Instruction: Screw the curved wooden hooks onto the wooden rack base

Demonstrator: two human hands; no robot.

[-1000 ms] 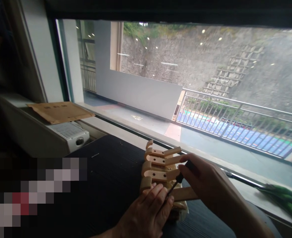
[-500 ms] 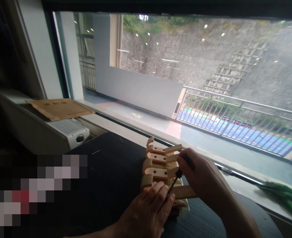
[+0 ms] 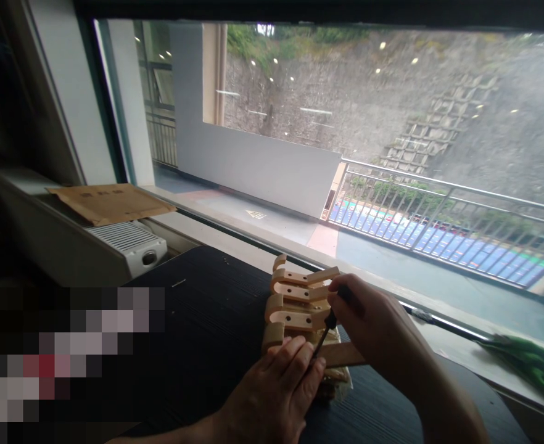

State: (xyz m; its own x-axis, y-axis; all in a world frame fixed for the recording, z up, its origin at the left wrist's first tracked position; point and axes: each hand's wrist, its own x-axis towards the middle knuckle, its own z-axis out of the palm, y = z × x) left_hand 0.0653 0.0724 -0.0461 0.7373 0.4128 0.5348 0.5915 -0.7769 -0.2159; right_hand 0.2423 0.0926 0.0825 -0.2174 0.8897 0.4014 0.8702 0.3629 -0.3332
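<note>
On the dark table a row of curved wooden hooks point(image 3: 296, 320) is fixed with dark screws to a wooden base. My right hand point(image 3: 362, 308) is closed around the dark handle of a screwdriver point(image 3: 331, 319). Its shaft slants down and left to the nearest hook, where the tip is hidden by my fingers. My left hand point(image 3: 281, 382) grips that nearest hook from above, with thumb and forefinger by the shaft. Under the hooks lies a pale, fringed material point(image 3: 343, 377) that I cannot identify.
A small metal pin or screw point(image 3: 178, 283) and some crumbs lie on the table point(image 3: 198, 333). Beyond stand a window and its sill. A brown envelope point(image 3: 115, 203) rests on a white unit point(image 3: 133, 243) at left. Green cloth point(image 3: 531, 367) lies on the sill at right.
Very little differs. My right hand and the screwdriver have shifted slightly left and up, with the handle turned a little. My left hand keeps its place on the hook.
</note>
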